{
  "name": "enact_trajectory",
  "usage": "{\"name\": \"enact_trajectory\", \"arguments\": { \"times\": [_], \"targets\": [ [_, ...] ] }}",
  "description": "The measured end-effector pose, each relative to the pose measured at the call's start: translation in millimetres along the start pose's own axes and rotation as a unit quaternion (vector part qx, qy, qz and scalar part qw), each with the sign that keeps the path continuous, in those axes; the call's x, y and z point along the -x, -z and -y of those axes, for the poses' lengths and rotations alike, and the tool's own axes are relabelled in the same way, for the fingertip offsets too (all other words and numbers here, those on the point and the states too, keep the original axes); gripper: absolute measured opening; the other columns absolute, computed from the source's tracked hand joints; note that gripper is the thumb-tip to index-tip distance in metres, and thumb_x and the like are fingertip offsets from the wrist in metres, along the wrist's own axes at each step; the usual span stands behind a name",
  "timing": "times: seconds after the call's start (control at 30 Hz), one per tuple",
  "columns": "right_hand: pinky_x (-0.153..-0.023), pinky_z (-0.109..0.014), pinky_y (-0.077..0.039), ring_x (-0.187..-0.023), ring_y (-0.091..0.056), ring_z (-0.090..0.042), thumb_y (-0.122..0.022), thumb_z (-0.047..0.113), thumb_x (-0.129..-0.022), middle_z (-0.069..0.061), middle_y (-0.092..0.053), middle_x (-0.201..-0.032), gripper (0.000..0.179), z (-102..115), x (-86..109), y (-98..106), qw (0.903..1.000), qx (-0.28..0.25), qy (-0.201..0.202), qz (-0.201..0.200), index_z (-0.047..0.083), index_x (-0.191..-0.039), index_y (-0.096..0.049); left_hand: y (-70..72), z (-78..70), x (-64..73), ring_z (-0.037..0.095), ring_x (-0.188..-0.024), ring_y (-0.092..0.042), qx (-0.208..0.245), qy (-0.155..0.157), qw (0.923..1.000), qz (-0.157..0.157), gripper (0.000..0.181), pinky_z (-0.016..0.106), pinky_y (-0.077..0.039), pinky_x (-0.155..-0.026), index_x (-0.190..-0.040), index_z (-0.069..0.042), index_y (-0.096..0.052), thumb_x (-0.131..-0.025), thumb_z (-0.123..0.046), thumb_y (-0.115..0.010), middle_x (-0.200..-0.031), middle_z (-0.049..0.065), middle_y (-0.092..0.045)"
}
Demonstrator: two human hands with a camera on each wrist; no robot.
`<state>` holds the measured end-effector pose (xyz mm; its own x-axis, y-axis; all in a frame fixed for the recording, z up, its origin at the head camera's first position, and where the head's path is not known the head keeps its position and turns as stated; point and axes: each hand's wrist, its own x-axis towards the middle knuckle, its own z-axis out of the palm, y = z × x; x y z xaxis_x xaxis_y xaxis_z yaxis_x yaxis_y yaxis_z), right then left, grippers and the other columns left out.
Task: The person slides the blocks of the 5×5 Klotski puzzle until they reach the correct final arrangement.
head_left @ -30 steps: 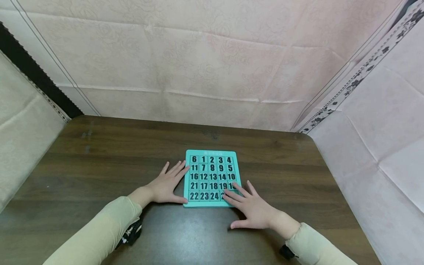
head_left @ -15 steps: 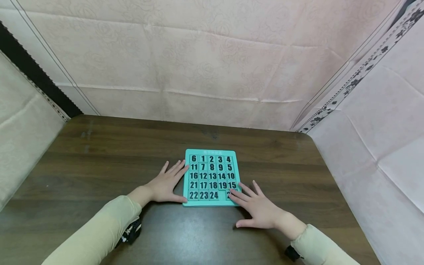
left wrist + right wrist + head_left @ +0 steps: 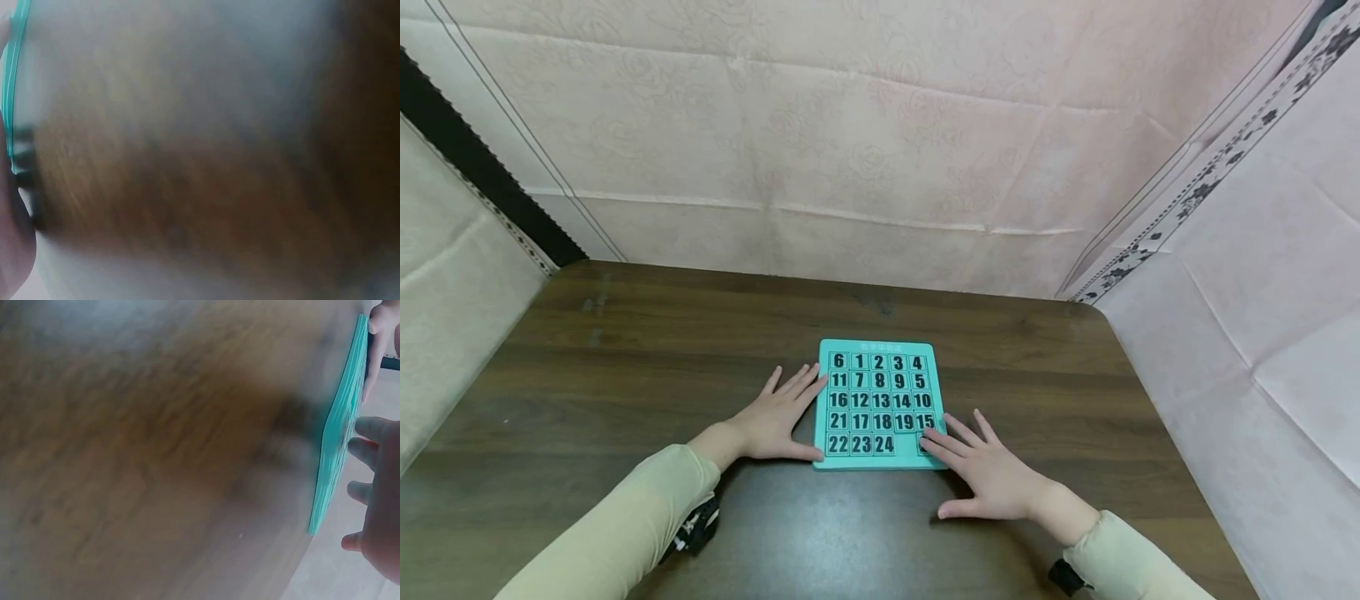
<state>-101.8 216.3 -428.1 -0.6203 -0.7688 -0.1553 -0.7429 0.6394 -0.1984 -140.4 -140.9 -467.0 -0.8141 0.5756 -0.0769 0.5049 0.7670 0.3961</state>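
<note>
A teal number slide puzzle (image 3: 865, 464) lies flat on the wooden table, with black-numbered tiles in rows. My left hand (image 3: 767, 425) rests at its left edge, fingers spread and straight, thumb by the lower left corner. With fingers extended, my right hand (image 3: 988, 481) reaches over the lower right corner. One fingertip lies on the last tile of the bottom row and hides most of its number. Between that tile and the 24 tile (image 3: 883, 444) is a bare slot. The right wrist view shows the puzzle's thin edge (image 3: 337, 431) beside the fingers.
Dark wooden table (image 3: 700, 325) surrounds the puzzle. A pale patterned cloth (image 3: 850, 167) hangs behind it, and white cloth (image 3: 1262, 333) drops along the right side. Each wrist carries a black strapped device (image 3: 700, 525).
My right hand has moved slightly right, sliding the bottom-row tile from beside 24 to the right end. The 15 tile has come into view. My left hand has stayed still.
</note>
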Motion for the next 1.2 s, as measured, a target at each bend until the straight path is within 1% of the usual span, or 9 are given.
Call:
{"name": "enact_trajectory", "arguments": {
  "times": [0.13, 0.23, 0.4, 0.53, 0.7, 0.87, 1.07, 1.2],
  "targets": [
    [-0.110, -0.064, -0.005, -0.144, -0.017, -0.032, -0.055, 0.062, -0.082, -0.002, -0.028, -0.155, 0.085, 6.7, -8.5, 1.4, 0.9996, 0.009, 0.025, -0.012, 0.017, -0.148, -0.029, -0.1, -0.2, 0.7, 0.030, -0.146, -0.008, 0.003, 0.003, 1.0000, -0.001, 0.110, 0.059, 0.000, -0.113, -0.151, -0.011, -0.014, -0.072, -0.076, -0.055, -0.159, 0.010, -0.004],
    [-0.110, -0.063, -0.006, -0.145, -0.016, -0.032, -0.055, 0.063, -0.082, -0.002, -0.027, -0.155, 0.085, 12.4, -17.0, 0.8, 0.9989, 0.020, 0.041, -0.010, 0.018, -0.149, -0.027, 0.1, -0.6, 0.7, 0.031, -0.146, -0.009, 0.005, 0.002, 1.0000, -0.003, 0.110, 0.060, -0.001, -0.113, -0.151, -0.010, -0.015, -0.072, -0.075, -0.056, -0.159, 0.011, -0.006],
    [-0.111, -0.063, -0.007, -0.146, -0.013, -0.029, -0.049, 0.067, -0.083, 0.001, -0.023, -0.156, 0.085, 21.5, -29.8, -1.2, 0.9979, 0.037, 0.051, 0.017, 0.022, -0.150, -0.024, 0.1, -1.3, 0.4, 0.030, -0.146, -0.008, 0.001, 0.006, 1.0000, 0.006, 0.110, 0.059, 0.000, -0.113, -0.151, -0.011, -0.013, -0.073, -0.075, -0.055, -0.159, 0.010, -0.003],
    [-0.112, -0.062, -0.006, -0.146, -0.011, -0.027, -0.046, 0.069, -0.083, 0.003, -0.020, -0.157, 0.084, 25.0, -34.8, -2.1, 0.9975, 0.041, 0.045, 0.036, 0.025, -0.150, -0.022, 0.8, -2.7, 0.1, 0.030, -0.146, -0.009, 0.002, 0.003, 1.0000, 0.005, 0.109, 0.059, 0.000, -0.113, -0.151, -0.010, -0.014, -0.073, -0.075, -0.055, -0.159, 0.010, -0.004],
    [-0.111, -0.063, -0.006, -0.146, -0.011, -0.028, -0.047, 0.069, -0.083, 0.004, -0.020, -0.157, 0.083, 24.6, -34.0, -2.4, 0.9979, 0.033, 0.038, 0.039, 0.025, -0.150, -0.023, 1.4, -3.4, -0.2, 0.031, -0.146, -0.009, 0.002, -0.001, 1.0000, 0.002, 0.109, 0.060, -0.001, -0.113, -0.151, -0.010, -0.015, -0.073, -0.075, -0.054, -0.159, 0.011, -0.006],
    [-0.111, -0.063, -0.006, -0.145, -0.014, -0.030, -0.048, 0.068, -0.083, 0.004, -0.023, -0.156, 0.083, 21.5, -30.3, -2.1, 0.9986, 0.024, 0.039, 0.027, 0.024, -0.149, -0.026, 1.8, -3.1, -0.1, 0.031, -0.146, -0.009, -0.002, 0.001, 1.0000, 0.002, 0.109, 0.060, -0.001, -0.113, -0.151, -0.010, -0.015, -0.073, -0.075, -0.055, -0.159, 0.011, -0.005],
    [-0.110, -0.064, -0.006, -0.145, -0.015, -0.031, -0.049, 0.068, -0.082, 0.002, -0.026, -0.155, 0.083, 16.1, -24.1, -3.4, 0.9989, 0.024, 0.039, 0.015, 0.023, -0.149, -0.028, 1.8, -2.4, -0.5, 0.028, -0.146, -0.007, -0.004, 0.008, 0.9999, 0.012, 0.110, 0.058, 0.001, -0.114, -0.152, -0.012, -0.012, -0.073, -0.076, -0.053, -0.159, 0.009, -0.003],
    [-0.110, -0.064, -0.006, -0.144, -0.017, -0.032, -0.050, 0.066, -0.082, 0.001, -0.028, -0.154, 0.082, 12.7, -19.9, -3.2, 0.9990, 0.018, 0.040, 0.008, 0.022, -0.148, -0.030, 2.5, -2.4, 0.0, 0.030, -0.146, -0.008, 0.000, 0.004, 1.0000, 0.008, 0.109, 0.059, 0.000, -0.113, -0.151, -0.010, -0.014, -0.073, -0.075, -0.055, -0.159, 0.010, -0.004]
  ]
}}
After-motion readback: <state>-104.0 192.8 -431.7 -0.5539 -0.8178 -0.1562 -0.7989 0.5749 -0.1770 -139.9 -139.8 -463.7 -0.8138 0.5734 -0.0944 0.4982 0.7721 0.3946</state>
